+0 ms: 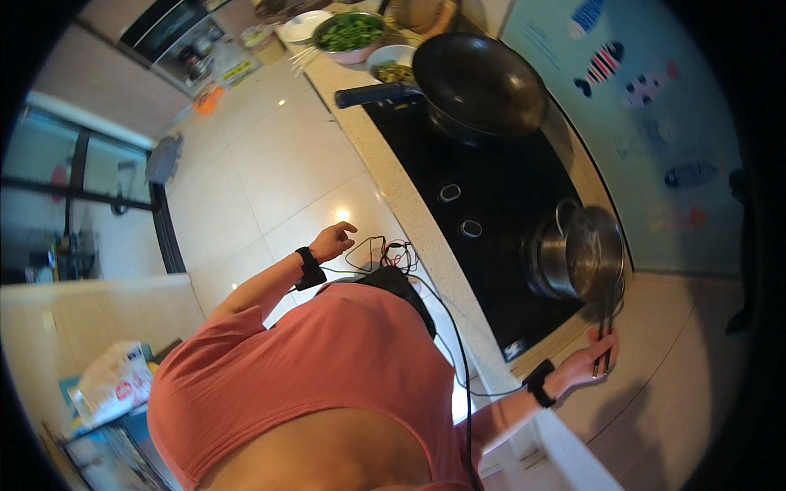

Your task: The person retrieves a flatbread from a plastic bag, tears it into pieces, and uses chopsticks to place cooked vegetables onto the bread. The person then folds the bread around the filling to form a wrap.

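My right hand is closed around a pair of dark chopsticks with light-coloured ends. Their far ends reach the near rim of a steel pot on the right part of the black stove. Clear liquid seems to be in the pot; whether the tips dip into it I cannot make out. My left hand hangs in the air over the floor, left of the counter, holding nothing, its fingers loosely bent and apart. Each wrist wears a black band.
A dark wok rests on the far burner, its handle jutting past the counter edge. Beyond it are a bowl of leafy greens, a smaller bowl and a white plate. Black cables hang along my body.
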Motion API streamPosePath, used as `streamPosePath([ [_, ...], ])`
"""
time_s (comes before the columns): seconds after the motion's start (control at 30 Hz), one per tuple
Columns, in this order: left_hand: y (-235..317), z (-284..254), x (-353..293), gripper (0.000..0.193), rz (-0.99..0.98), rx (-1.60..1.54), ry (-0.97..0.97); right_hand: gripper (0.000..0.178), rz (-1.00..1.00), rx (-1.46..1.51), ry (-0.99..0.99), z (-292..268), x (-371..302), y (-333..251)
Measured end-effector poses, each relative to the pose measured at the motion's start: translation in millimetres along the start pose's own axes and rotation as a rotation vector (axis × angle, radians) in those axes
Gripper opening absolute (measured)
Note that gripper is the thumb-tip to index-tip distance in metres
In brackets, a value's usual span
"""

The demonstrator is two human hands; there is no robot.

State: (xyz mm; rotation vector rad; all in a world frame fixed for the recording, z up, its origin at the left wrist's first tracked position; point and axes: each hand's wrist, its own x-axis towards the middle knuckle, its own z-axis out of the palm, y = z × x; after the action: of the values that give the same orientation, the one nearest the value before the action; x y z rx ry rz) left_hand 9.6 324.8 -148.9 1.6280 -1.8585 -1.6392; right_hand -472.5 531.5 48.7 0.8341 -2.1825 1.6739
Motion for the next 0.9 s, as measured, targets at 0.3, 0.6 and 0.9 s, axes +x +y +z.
streamPosePath([
  [0.3,-16.5,3.2,-33.7,0.033,-0.203,-0.115,0.173,0.035,-0.087,0.098,0.202,39.5,35.2,19.2],
  [0.6,-83.4,-82.3,-38.9,0.029,-0.16,-0.319,0.294,0.042,0.079,0.537,-0.036,102.3,-38.6,-75.1],
  [0.9,-141.0,-218.8,-28.9,0.03,-0.07,-0.41,0.227,0.032,0.52,0.533,-0.347,268.0,-236.4,-179.6],
])
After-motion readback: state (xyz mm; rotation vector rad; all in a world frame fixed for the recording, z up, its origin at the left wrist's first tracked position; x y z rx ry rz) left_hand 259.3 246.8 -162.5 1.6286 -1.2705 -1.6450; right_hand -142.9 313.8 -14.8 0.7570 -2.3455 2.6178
